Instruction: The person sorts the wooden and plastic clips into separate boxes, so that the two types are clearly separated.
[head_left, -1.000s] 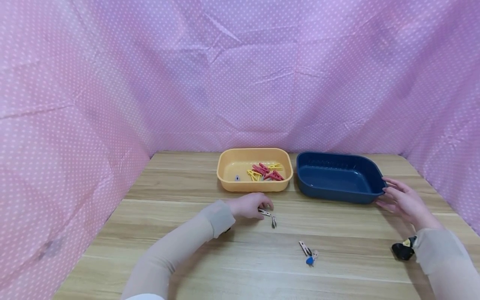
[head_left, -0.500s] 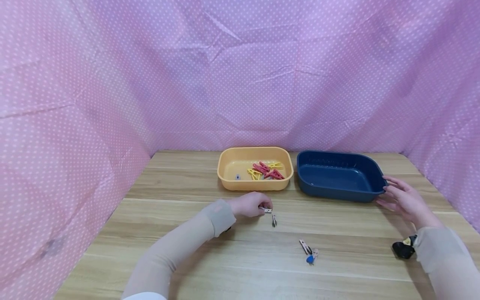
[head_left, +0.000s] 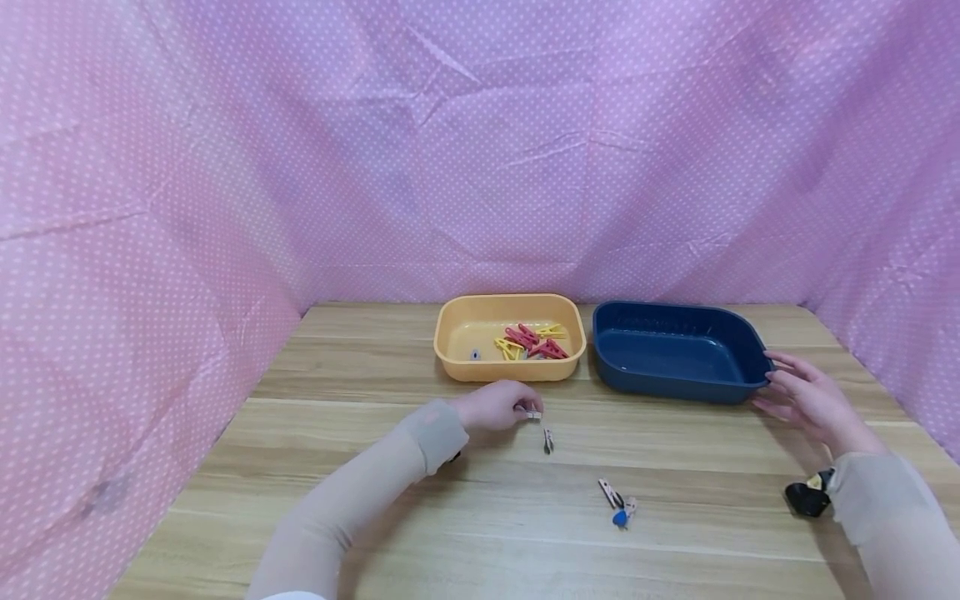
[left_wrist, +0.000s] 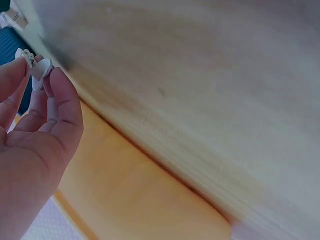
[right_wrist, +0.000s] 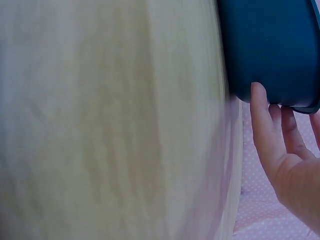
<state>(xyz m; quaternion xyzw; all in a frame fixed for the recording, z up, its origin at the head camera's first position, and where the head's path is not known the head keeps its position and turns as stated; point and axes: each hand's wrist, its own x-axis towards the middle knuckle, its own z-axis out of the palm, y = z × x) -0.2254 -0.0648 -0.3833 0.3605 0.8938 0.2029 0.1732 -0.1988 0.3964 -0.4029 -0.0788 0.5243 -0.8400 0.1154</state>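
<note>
My left hand (head_left: 498, 406) pinches a small pale clothespin (left_wrist: 39, 74) between thumb and fingertips, just in front of the yellow bin (head_left: 465, 372). Part of that clothespin is hidden by the fingers. Another small clothespin (head_left: 548, 441) lies on the table beside the hand. At the right, my right hand (head_left: 813, 408) touches the end of the dark blue bin (head_left: 675, 389) with extended fingers; in the right wrist view one fingertip rests against the bin's wall (right_wrist: 280, 60).
Red and yellow clothespins (head_left: 550, 348) and a grey piece (head_left: 476, 355) lie in the yellow bin. Nearer on the wooden table (head_left: 450, 542) are a pale clothespin (head_left: 609, 492) and one with a blue piece (head_left: 620, 518). A dotted pink cloth (head_left: 480, 167) hangs behind.
The left hand has closed on a clothespin that lay on the table and shifted it slightly towards the yellow bin. The right hand stays at the blue bin.
</note>
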